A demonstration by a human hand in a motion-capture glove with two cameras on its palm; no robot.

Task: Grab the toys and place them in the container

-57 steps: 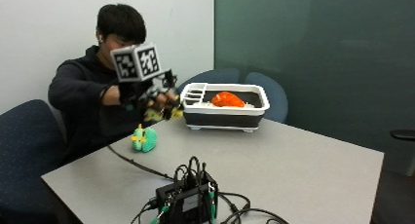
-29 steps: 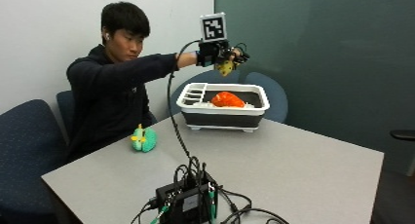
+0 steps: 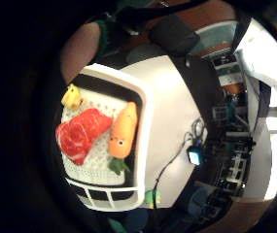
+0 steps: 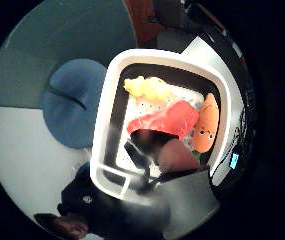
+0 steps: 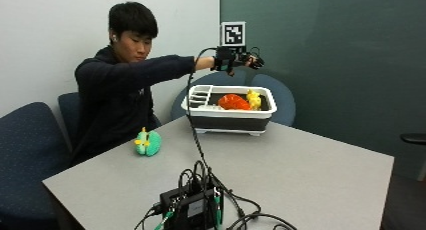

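**Gloved hand held above the tub, three toys inside**

Here the person's black-gloved right hand (image 5: 238,60) is stretched out at arm's length, raised above the white plastic container with dark sides (image 5: 229,121) that stands at the far end of the grey table (image 5: 313,175). The hand holds nothing; its fingers look relaxed and spread, well clear of the container's rim.

Inside the container lie three toys. A red plush slab marbled like a cut of meat (image 3: 82,134) rests on the perforated white floor. Just beside it, touching along one edge, is an orange plush carrot with a small face and green leaves (image 3: 123,131). A yellow plush toy (image 3: 72,96) sits at the meat's other end, against the container wall; from the outside view it stands up at the side farther from the person (image 5: 253,99).

On the table, well apart from the container and nearer the person, lies a green and yellow plush toy (image 5: 147,142). At the table's near edge sits a black box with a tangle of cables (image 5: 193,202).
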